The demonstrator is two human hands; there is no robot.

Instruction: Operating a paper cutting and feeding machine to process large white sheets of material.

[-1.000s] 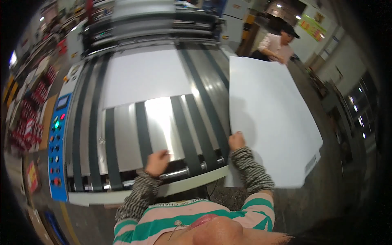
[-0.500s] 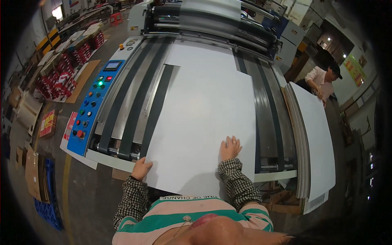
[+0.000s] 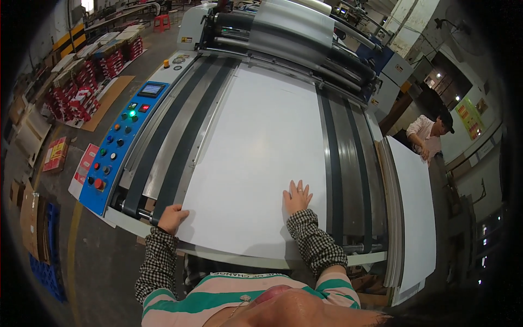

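1. The white sheet (image 3: 253,158) is laid at the centre of the view, over the dark belts (image 3: 182,144) of the machine, its far end toward the rollers (image 3: 291,46) at 12 o'clock.
2. At 8 o'clock, the sheet's side edge is grasped by the left hand (image 3: 173,219), with the thumb placed on top.
3. Between 4 and 5 o'clock, the right hand (image 3: 297,199) is rested flat on the sheet, fingers spread, nothing being gripped.
4. The blue control panel (image 3: 121,143) is mounted at 9 o'clock.
5. Beyond the belts, a stack of sheets (image 3: 417,210) is positioned between 3 and 4 o'clock.
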